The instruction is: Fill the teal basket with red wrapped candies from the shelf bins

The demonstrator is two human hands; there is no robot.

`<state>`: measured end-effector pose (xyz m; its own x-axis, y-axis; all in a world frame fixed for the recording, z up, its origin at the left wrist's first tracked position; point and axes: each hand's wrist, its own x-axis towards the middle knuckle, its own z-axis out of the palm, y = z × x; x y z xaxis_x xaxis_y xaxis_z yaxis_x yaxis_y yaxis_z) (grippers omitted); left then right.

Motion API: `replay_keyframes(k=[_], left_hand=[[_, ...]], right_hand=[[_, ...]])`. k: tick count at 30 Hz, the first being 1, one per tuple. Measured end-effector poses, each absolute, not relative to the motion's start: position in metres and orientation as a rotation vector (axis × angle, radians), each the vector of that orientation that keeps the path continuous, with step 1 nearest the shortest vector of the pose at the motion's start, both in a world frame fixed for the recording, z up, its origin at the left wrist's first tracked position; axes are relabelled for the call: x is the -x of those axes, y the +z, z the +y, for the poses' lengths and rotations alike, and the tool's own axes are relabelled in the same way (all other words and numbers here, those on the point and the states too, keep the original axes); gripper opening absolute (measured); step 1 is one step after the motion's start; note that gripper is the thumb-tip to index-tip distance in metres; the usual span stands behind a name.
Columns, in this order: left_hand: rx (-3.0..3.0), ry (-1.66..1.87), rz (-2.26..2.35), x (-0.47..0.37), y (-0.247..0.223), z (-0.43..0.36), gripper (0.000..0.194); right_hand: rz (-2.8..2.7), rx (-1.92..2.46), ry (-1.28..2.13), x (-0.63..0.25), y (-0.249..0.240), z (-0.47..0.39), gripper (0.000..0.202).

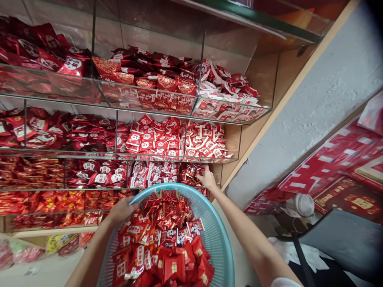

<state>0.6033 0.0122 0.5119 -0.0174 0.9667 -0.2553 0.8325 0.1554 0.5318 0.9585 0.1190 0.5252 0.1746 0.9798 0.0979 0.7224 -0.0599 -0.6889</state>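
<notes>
A teal plastic basket (221,235) full of red wrapped packets (175,269) is at the bottom centre. My left hand (122,209) grips its rim at the upper left. My right hand (206,178) reaches into the right end compartment of a lower shelf, its fingers touching dark red shiny packets (191,172). Its fingertips are too small and partly hidden to tell whether a packet is between them.
Glass-fronted shelves (149,104) hold red and white packets in divided compartments. A grey wall (302,115) stands to the right, with red printed boxes (353,199) and a dark bag-like object (344,235) beside it. Coloured bags (60,242) lie below the shelves.
</notes>
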Motion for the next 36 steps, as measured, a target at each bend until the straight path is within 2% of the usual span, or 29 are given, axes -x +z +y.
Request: replay_keyframes(k=[4,8,10,13,17,25,30,34,36], left_hand=[[-1.715,0.313,1.884,-0.604,0.513,0.013,0.016],[-1.720,0.297,1.885,-0.602,0.511,0.015,0.017],[-1.711,0.292,1.881,-0.602,0.509,0.015,0.017],[-1.712,0.300,1.861,-0.601,0.507,0.016,0.019],[-1.688,0.301,1.869,-0.602,0.509,0.015,0.021],[-1.713,0.308,1.846,-0.602,0.511,0.014,0.020],[-1.722,0.314,1.848,-0.600,0.507,0.015,0.023],[-1.712,0.308,1.855,-0.602,0.509,0.015,0.022],[-1.703,0.311,1.859,-0.603,0.510,0.014,0.021]], right_hand=[[-1.463,1.623,0.712,-0.965,0.539,0.096,0.050],[-1.100,1.150,1.281,-0.965,0.554,0.053,0.044],[-0.904,0.914,1.548,-0.963,0.559,0.031,0.048],[-0.846,0.860,1.673,-0.957,0.561,0.005,0.050],[-0.977,0.996,1.662,-0.950,0.553,-0.015,0.044],[-1.291,1.153,1.477,-0.943,0.536,-0.035,0.048],[-1.440,1.200,1.386,-0.954,0.532,-0.035,0.032],[-1.960,1.274,1.155,-0.966,0.544,-0.028,0.013],[-2.244,1.369,1.013,-0.968,0.554,-0.024,0.011]])
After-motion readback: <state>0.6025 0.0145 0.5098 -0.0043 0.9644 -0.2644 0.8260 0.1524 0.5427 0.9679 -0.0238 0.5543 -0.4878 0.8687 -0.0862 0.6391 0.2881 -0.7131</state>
